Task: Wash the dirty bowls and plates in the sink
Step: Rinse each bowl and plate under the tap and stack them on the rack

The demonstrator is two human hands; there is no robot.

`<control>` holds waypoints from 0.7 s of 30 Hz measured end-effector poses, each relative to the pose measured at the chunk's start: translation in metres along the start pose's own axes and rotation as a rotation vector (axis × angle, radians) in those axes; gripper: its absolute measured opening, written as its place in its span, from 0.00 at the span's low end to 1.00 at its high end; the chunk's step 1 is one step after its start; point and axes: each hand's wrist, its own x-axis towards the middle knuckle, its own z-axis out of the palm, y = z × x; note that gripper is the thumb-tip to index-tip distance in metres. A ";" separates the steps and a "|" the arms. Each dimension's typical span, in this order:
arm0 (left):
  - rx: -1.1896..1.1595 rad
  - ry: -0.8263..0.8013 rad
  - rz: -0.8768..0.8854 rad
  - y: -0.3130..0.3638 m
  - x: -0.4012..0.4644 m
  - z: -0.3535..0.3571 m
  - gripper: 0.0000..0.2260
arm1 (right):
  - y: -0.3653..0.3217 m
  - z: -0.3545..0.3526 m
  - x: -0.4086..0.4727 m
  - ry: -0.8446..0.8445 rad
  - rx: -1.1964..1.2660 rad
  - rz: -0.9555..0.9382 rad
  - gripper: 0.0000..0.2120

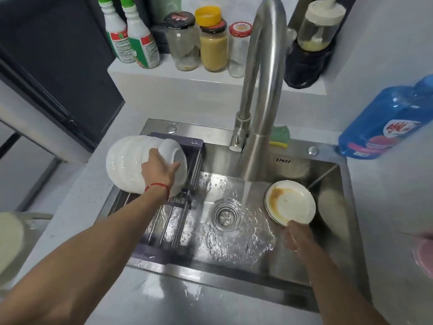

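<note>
Two hands work at the steel sink (339,174), where water runs from the tall faucet (264,90) onto the basin floor just beside the drain (226,214). The left hand (159,168), at about nine o'clock from the drain, has its fingers curled over the rim of a white bowl (174,158), gripping it where it lies tipped on its side against a row of other white bowls (124,165) on the drying rack (168,221) that spans the sink's left part. A red string (157,186) circles that wrist. At about three o'clock from the drain, a stack of plates (290,202) leans tilted in the basin, the top one smeared with brown sauce. The right hand (298,235) holds the lower edge of that stack; it is blurred, so how its fingers lie I cannot tell. On the ledge at twelve o'clock stand jars (213,43) and spray bottles (131,36); a blue detergent bottle (386,123) lies on the table at two o'clock.
</note>
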 end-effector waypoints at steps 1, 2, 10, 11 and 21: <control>0.033 0.027 0.033 -0.001 0.000 0.001 0.30 | 0.001 -0.006 0.004 0.015 -0.023 -0.002 0.09; 0.067 0.057 0.081 -0.002 -0.001 0.003 0.31 | 0.002 -0.012 0.009 0.022 -0.036 -0.011 0.09; 0.410 0.214 0.317 -0.018 0.001 0.009 0.23 | 0.003 -0.019 0.039 -0.028 0.097 0.057 0.15; 0.437 0.211 0.344 -0.020 -0.001 0.010 0.21 | 0.003 -0.018 0.041 -0.017 0.118 0.058 0.18; 0.741 0.123 0.438 -0.037 -0.046 0.027 0.23 | -0.013 -0.005 0.049 0.176 0.413 0.145 0.22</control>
